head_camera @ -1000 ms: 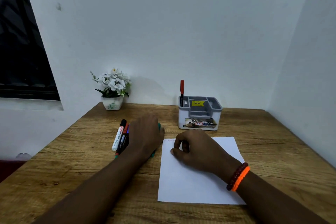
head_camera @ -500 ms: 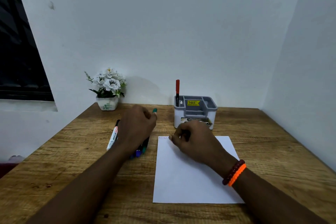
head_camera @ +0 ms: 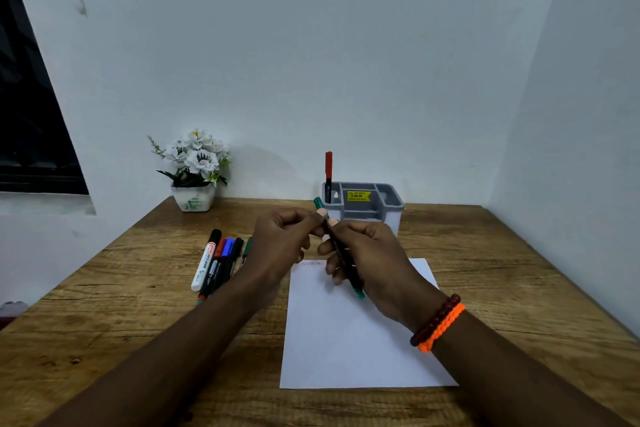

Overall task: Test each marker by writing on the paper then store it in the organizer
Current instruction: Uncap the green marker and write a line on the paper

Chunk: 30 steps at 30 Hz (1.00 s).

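**Home desk corner**

Looks like a room in a home, set up for desk work: wooden table (head_camera: 519,270) pushed into a corner of plain pale walls (head_camera: 311,45), small pot of white flowers (head_camera: 194,170) by a dark window (head_camera: 31,135), grey desk organizer (head_camera: 367,204) (yellow price sticker on it).
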### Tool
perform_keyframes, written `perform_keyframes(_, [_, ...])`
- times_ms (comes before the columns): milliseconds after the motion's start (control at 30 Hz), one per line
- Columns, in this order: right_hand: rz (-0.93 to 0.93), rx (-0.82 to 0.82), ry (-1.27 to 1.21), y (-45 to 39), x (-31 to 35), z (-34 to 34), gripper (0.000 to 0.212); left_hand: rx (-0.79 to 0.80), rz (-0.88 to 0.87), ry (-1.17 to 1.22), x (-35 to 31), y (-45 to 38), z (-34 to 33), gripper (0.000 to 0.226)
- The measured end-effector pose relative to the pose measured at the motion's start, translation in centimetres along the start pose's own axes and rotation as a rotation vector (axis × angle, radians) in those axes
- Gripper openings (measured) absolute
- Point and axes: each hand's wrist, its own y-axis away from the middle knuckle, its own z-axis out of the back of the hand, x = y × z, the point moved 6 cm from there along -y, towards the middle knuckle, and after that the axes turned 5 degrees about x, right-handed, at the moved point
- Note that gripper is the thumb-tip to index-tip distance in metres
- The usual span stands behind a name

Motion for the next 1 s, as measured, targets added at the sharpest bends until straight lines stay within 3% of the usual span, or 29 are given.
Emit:
perform_keyframes(133, [-0.004,-0.052,0.096,-0.12,0.02,1.12,0.027,0.041,0.011,0.067,0.34,-0.04,-0.2,0.021])
perform_keyframes(267, [0.009,-0.026,0.122,-0.2,0.02,1.2,0.03,0.068,0.021,0.121,0.53,-0.32,-0.1,0.041])
perform_keyframes(367, [0.011,-0.003,0.102,-0.21,0.15,1.05,0.034,0.076,0.028,0.136,0.59,-0.54,0.37,0.043])
perform_keyframes(500, [-0.003,0.004,0.098,-0.31,0.03,1.08,0.023,0.077,0.03,0.154,0.54,-0.63,0.43,0.044])
perform_keyframes(1000, [-0.034,0.083,0.136,-0.51,-0.15,1.19,0.024,0.064,0.031,0.174,0.22,-0.48,0.62,0.026])
